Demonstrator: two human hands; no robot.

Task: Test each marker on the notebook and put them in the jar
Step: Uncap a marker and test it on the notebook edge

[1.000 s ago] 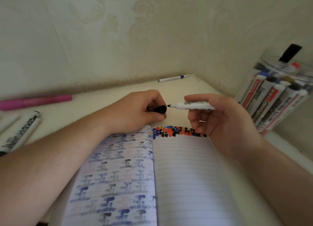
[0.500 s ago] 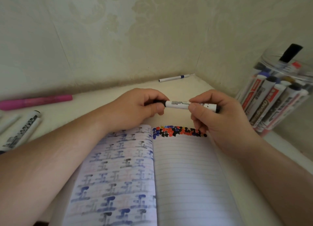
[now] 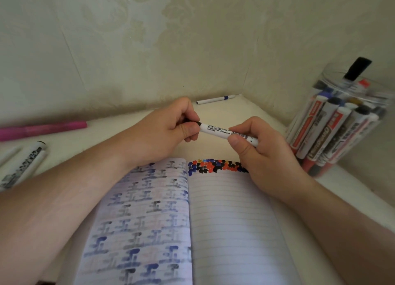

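A white marker with a black cap is held level above the top of the open notebook. My right hand grips its barrel near the rear end. My left hand pinches the black cap, which sits on the marker's tip. The notebook's right page carries a row of black, red and blue dabs along its top edge; the left page shows bled-through marks. The clear jar, holding several markers, stands at the right.
A pink marker and white markers lie on the table at the left. A thin white pen with a blue band lies by the back wall. Walls close in behind and to the right.
One second ago the cap was off and held apart in my left hand. The hands came together and the cap now sits over the marker's tip.
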